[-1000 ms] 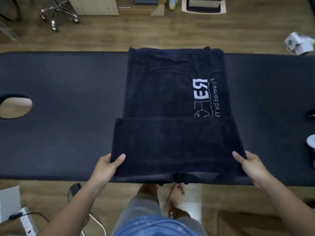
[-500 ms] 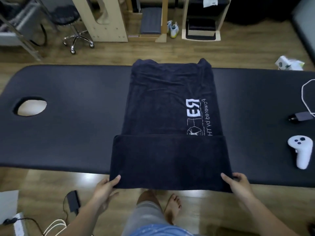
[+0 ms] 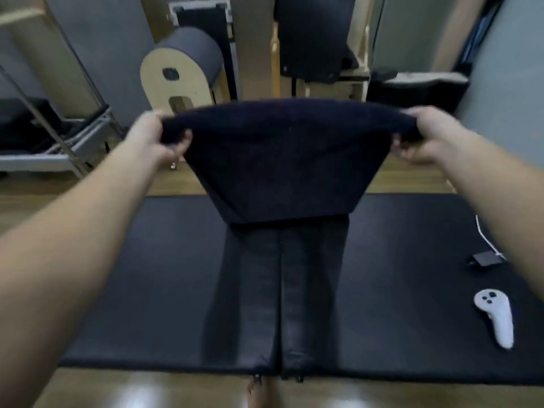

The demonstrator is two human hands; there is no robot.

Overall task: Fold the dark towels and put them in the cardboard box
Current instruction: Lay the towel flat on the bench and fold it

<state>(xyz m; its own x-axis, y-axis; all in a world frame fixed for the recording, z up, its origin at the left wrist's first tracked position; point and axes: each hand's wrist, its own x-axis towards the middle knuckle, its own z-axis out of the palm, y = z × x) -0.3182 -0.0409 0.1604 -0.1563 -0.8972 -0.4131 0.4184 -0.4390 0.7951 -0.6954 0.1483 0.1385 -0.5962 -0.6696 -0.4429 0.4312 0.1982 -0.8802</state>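
A moment ago the dark towel [image 3: 285, 160] lay flat on the black table [image 3: 412, 290], with its near end folded over and the person's hands at the two near corners. Now it is up in the air. The left hand [image 3: 159, 136] holds the top edge at one end and the right hand [image 3: 418, 136] holds it at the other end. The fingers of both hands are curled tight around the cloth, and the arms reach far out over the table. The towel hangs down between the hands like a short, wide flap. Its bottom edge is low over the far part of the table, but the picture is too blurry to tell if it touches. The camera has also tipped up, so more of the room behind shows. This lift probably means the person is making the next fold, or shaking the towel straight before laying it down again. The towel looks only partly folded, so there is still folding to do. The cardboard box is not in view, so the towel still has to be carried to it. A white controller [image 3: 497, 316] lies on the table to the right, well away from the towel.
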